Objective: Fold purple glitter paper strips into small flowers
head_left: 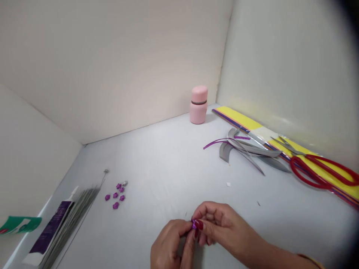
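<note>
- Left hand [168,244] and right hand [220,224] are held close together, near the camera.
- A small purple bead [194,225] is pinched between the fingers of both hands, and the fingers are clenched on it. Its long side cannot be told.
- More purple beads [115,195] are laid on the tabletop [168,168], far left of that bead.
- Red scissors [316,172] are placed far right of it.
- A pink jar [199,105] is set far ahead of it.
</note>
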Motion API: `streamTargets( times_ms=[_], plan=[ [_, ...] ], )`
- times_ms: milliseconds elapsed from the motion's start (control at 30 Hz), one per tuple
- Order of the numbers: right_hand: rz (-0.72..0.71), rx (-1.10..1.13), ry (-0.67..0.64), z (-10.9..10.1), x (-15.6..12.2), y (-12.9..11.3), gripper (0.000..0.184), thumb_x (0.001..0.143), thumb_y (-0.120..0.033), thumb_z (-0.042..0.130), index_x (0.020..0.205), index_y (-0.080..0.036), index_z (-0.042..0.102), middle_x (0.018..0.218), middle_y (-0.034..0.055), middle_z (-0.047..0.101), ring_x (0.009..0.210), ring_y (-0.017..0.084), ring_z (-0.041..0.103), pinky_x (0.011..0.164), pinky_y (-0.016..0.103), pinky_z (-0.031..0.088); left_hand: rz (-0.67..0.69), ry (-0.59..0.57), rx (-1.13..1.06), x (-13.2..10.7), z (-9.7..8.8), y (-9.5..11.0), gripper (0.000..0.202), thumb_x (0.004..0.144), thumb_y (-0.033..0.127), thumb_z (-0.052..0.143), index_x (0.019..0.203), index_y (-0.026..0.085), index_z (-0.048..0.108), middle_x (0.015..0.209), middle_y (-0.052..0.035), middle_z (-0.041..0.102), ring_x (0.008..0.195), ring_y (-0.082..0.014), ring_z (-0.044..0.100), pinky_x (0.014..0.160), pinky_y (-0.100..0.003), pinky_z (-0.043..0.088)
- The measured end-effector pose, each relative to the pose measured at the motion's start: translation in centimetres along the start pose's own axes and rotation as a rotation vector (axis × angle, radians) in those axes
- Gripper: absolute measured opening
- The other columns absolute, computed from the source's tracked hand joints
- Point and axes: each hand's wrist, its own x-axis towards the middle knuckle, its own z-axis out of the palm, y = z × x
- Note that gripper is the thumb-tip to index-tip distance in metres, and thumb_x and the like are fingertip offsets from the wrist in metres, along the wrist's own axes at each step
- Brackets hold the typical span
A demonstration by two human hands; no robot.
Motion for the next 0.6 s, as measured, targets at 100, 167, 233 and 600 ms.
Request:
streamTargets(
  times_ms=[100,167,233,600],
  plan=[
    [0.036,0.061,-0.038,0.1,-0.1,-0.3,0.035,0.073,-0.046,0.064,0.075,-0.012,0.057,0.058,0.0003,0.062,0.048,0.007,0.051,0.049,0.019,0.036,-0.007,-0.019,-0.053,0.1,-0.1,0.1,0.012,0.079,0.012,0.055,0.08,0.022,0.063,0.068,0.0014,0.065,0.061,-0.0105,0.061,0.058,-0.018,0.047],
    [0.036,0.08,-0.045,0.0,-0.3,-0.4,0.035,0.072,-0.046,0.065,0.073,-0.012,0.057,0.058,0.0011,0.062,0.048,0.008,0.052,0.048,0.019,0.035,-0.033,-0.035,-0.102,0.2,-0.3,0.3,0.011,0.079,0.014,0.056,0.08,0.021,0.064,0.068,0.0006,0.065,0.061,-0.0114,0.061,0.058,-0.019,0.048],
    [0.026,0.093,-0.044,0.0,-0.4,-0.5,0.035,0.07,-0.045,0.067,0.072,-0.012,0.056,0.059,0.0013,0.063,0.049,0.008,0.053,0.048,0.019,0.035,-0.048,-0.045,-0.137,0.4,-0.5,0.7,0.011,0.081,0.015,0.055,0.08,0.021,0.064,0.069,-0.0001,0.065,0.061,-0.0121,0.061,0.058,-0.02,0.048],
    [-0.07,0.063,-0.014,0.5,-0.7,-0.2,0.038,0.068,-0.048,0.068,0.069,-0.012,0.057,0.059,0.0014,0.064,0.048,0.008,0.054,0.047,0.019,0.036,0.131,-0.033,0.122,0.0,-0.5,1.3,0.019,0.086,0.012,0.044,0.076,0.018,0.059,0.066,-0.0015,0.061,0.06,-0.0128,0.056,0.058,-0.023,0.043]
  ],
)
